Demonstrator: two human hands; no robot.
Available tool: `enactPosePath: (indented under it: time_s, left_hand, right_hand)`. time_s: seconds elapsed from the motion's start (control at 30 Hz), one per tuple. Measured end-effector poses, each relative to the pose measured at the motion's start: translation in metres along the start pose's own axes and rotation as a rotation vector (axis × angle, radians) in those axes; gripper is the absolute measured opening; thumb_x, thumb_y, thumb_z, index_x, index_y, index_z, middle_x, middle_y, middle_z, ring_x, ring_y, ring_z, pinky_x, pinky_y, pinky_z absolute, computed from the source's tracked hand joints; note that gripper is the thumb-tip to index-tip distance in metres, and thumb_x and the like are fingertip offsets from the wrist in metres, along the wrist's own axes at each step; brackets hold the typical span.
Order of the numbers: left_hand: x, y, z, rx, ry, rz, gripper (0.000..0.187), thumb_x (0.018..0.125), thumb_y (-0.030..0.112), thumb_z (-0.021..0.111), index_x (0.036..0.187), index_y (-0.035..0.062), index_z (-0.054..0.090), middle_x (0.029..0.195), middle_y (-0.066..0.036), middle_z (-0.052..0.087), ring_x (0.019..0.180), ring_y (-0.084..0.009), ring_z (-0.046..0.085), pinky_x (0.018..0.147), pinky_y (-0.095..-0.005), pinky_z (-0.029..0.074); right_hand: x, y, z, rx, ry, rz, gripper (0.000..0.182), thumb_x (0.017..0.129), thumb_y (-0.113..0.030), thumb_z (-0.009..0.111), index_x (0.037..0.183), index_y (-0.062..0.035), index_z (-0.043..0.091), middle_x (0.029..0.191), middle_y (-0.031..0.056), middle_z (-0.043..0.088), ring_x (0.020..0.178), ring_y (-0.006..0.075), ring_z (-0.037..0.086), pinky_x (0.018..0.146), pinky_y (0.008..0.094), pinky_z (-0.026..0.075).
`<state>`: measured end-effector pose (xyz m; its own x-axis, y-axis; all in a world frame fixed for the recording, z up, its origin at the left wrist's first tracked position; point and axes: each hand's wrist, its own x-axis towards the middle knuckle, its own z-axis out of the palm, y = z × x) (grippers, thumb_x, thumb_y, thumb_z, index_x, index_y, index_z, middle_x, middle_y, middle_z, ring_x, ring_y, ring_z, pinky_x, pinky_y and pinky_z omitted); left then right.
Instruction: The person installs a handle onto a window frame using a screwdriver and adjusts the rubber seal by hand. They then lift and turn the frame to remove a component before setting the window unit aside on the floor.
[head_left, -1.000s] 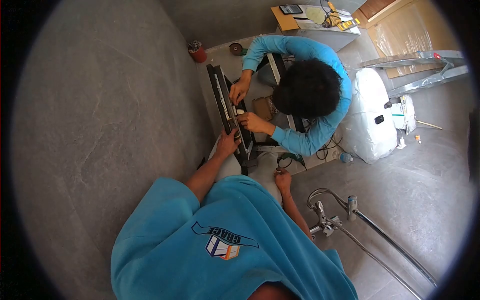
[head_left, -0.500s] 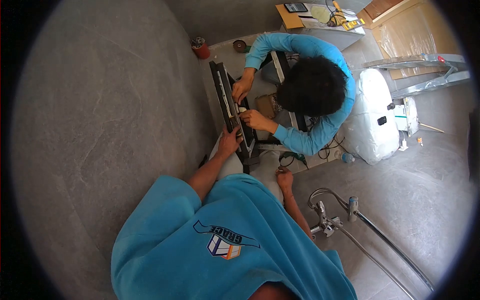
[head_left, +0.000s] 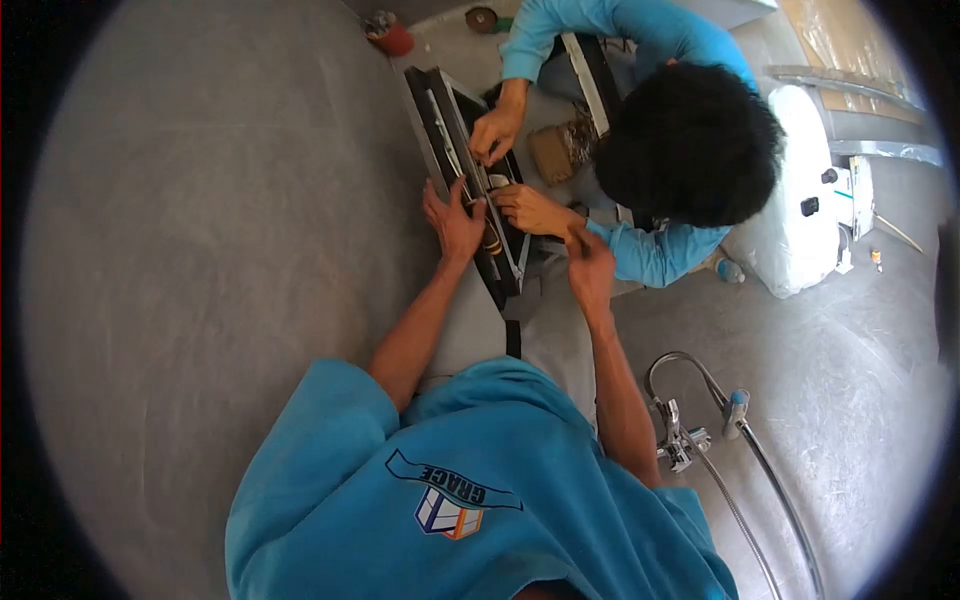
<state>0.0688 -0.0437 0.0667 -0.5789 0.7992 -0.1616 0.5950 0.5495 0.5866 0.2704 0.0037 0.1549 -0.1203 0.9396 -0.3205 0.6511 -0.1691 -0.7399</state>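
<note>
Black frame (head_left: 463, 135) stands tilted beside the wall (head_left: 220, 250), ahead of the person's body. At its near part, the left hand (head_left: 455, 228) is open, fingers spread and touching it. Next, a co-worker's two hands (head_left: 497, 132) touch its right side. Rightmost, the person's right hand (head_left: 592, 268) is half curled, apart from it; whether it holds something, I cannot tell.

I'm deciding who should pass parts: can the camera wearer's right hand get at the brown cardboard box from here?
Probably not straight on: the co-worker's nearer hand and wrist seem to cross between the right hand and the brown cardboard box.
</note>
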Motion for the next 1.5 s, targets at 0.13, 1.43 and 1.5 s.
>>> enactPosePath:
  time_s: [0.13, 1.43, 1.5]
  left_hand:
    - [0.022, -0.001, 0.012, 0.099, 0.04, 0.06, 0.032, 0.08, 0.021, 0.061, 0.111, 0.0138, 0.06, 0.14, -0.023, 0.019, 0.128, -0.0451, 0.015, 0.102, -0.0569, 0.019]
    - [0.05, 0.012, 0.011, 0.214, -0.061, 0.235, 0.026, 0.076, 0.02, 0.065, 0.102, 0.0216, 0.069, 0.145, -0.021, 0.014, 0.126, -0.0508, 0.009, 0.1, -0.0606, 0.013]
    - [0.048, 0.016, 0.014, 0.222, -0.076, 0.234, 0.026, 0.076, 0.021, 0.065, 0.102, 0.0203, 0.069, 0.145, -0.021, 0.015, 0.126, -0.0508, 0.009, 0.1, -0.0608, 0.013]
  right_hand:
    - [0.078, 0.007, 0.053, -0.027, -0.129, -0.004, 0.027, 0.08, -0.016, 0.059, 0.101, -0.0003, 0.064, 0.096, 0.0195, 0.064, 0.092, 0.03, 0.062, 0.08, 0.0342, 0.046]
    - [0.175, 0.037, 0.15, 0.791, -0.71, 0.502, 0.02, 0.076, -0.01, 0.064, 0.095, -0.0033, 0.064, 0.078, 0.0028, 0.062, 0.067, 0.0112, 0.054, 0.057, 0.0248, 0.041]
    - [0.169, 0.036, 0.147, 0.87, -0.69, 0.583, 0.02, 0.076, -0.009, 0.064, 0.095, -0.0032, 0.064, 0.078, 0.0033, 0.062, 0.067, 0.0116, 0.054, 0.056, 0.0246, 0.041]
